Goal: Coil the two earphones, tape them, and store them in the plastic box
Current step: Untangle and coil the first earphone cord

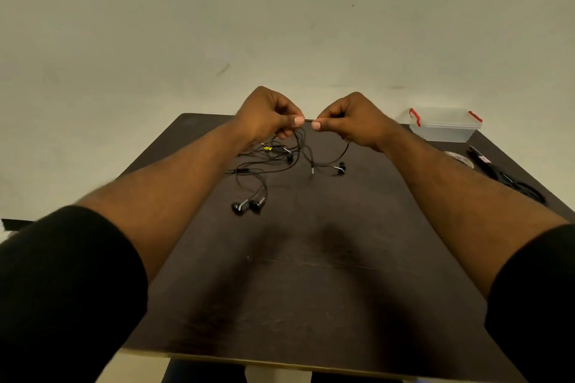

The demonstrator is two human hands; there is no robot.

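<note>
Two hands, the left hand (268, 116) and right hand (348, 120), each pinch black cable above the tangled earphones (273, 165) at table (311, 274) centre. Judged stage: untangling before coiling; next, separate one set. Plastic box (443, 127) waits far right; cable crossings and the dark items beside the box are indistinct.

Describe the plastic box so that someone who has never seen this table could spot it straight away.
Start at the dark table and go to its far right corner, beyond the right hand. There stands the plastic box, clear, rectangular, with its lid on. Its red clips at both ends set it apart from the tape roll and dark items lying nearer along that edge.
</note>
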